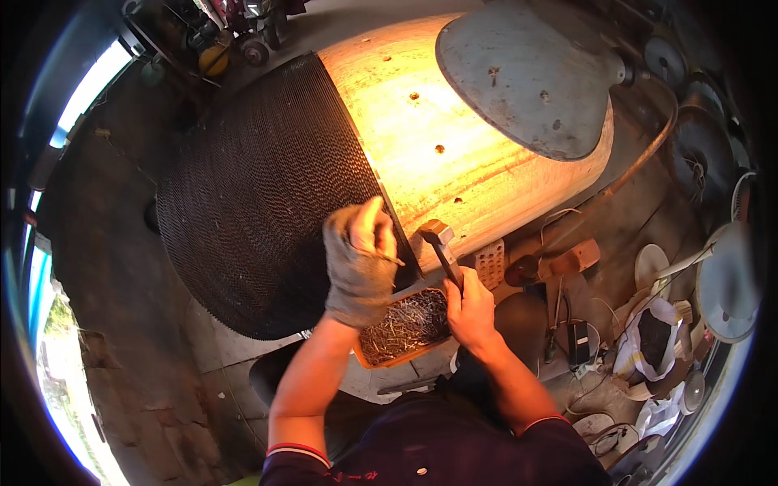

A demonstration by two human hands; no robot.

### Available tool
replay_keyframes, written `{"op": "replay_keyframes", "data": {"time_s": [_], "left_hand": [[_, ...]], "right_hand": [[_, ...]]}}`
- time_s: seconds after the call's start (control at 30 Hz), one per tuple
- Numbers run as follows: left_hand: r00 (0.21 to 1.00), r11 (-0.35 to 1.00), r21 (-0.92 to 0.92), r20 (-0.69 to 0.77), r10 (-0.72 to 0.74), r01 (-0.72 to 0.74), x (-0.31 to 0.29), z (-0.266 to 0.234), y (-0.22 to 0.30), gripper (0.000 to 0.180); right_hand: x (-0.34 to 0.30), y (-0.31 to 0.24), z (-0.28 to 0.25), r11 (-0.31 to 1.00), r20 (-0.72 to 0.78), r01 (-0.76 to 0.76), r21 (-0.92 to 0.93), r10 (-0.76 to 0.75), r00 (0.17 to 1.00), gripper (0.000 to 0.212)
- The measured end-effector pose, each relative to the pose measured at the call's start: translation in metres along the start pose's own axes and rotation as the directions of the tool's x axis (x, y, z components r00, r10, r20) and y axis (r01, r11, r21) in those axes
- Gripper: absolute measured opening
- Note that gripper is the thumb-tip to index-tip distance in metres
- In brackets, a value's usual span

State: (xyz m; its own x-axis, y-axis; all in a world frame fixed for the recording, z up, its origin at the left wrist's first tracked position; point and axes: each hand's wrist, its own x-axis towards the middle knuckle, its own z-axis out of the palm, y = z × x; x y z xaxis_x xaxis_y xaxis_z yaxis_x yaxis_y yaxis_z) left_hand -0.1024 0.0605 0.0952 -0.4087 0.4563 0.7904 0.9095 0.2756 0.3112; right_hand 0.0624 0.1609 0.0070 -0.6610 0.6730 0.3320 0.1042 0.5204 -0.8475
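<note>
A large wooden cylinder (389, 81) lies in front of me, its left part wrapped in rows of dark, ridged, toothed-looking strip (259, 194). My left hand (361, 259), in a grey glove with bare fingertips, is at the right edge of the dark wrapping. Its fingers are curled together, and whatever is between them is too small to make out. Bare, my right hand (472, 314) grips a hammer (449, 261) by its handle, the head up against or just above the wood's lower edge. Below both hands sits an orange tray (389, 362) full of small metal nails.
A lamp with a wide grey shade (527, 81) hangs over the wood and lights it brightly. At right are a perforated plate (489, 264), a brick-like block (574, 257), a white sack (648, 348) and several discs. Machinery with small wheels (255, 53) stands behind.
</note>
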Motion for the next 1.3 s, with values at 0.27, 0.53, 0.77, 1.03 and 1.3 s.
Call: {"op": "replay_keyframes", "data": {"time_s": [0.27, 0.53, 0.77, 1.03, 1.3], "left_hand": [[0.997, 0.991, 0.125, 0.058, -0.057, 0.050, -0.004, 0.017, 0.005, 0.063], [0.954, 0.956, -0.002, 0.058, -0.293, 0.294, 0.003, 0.035, 0.015, 0.069], [0.985, 0.973, 0.153, -0.009, -0.172, 0.171, 0.007, 0.037, 0.017, 0.077], [0.995, 0.956, 0.292, -0.095, -0.011, 0.039, -0.005, 0.044, 0.016, 0.078], [0.993, 0.952, 0.282, -0.059, -0.103, 0.116, -0.002, 0.047, 0.015, 0.084]], "right_hand": [[0.007, 0.001, -0.009, 0.997, 0.048, -0.022, 0.069, 0.018, 0.999, 0.024], [0.021, -0.022, -0.008, 0.992, -0.008, 0.120, 0.043, -0.119, 0.993, 0.021], [0.027, -0.026, -0.014, 0.984, -0.043, 0.176, -0.004, -0.176, 0.984, 0.022], [0.025, -0.026, -0.019, 0.964, -0.056, 0.258, -0.071, -0.262, 0.964, 0.027], [0.025, -0.021, -0.013, 0.991, 0.029, 0.117, -0.072, -0.115, 0.993, 0.023]]}}
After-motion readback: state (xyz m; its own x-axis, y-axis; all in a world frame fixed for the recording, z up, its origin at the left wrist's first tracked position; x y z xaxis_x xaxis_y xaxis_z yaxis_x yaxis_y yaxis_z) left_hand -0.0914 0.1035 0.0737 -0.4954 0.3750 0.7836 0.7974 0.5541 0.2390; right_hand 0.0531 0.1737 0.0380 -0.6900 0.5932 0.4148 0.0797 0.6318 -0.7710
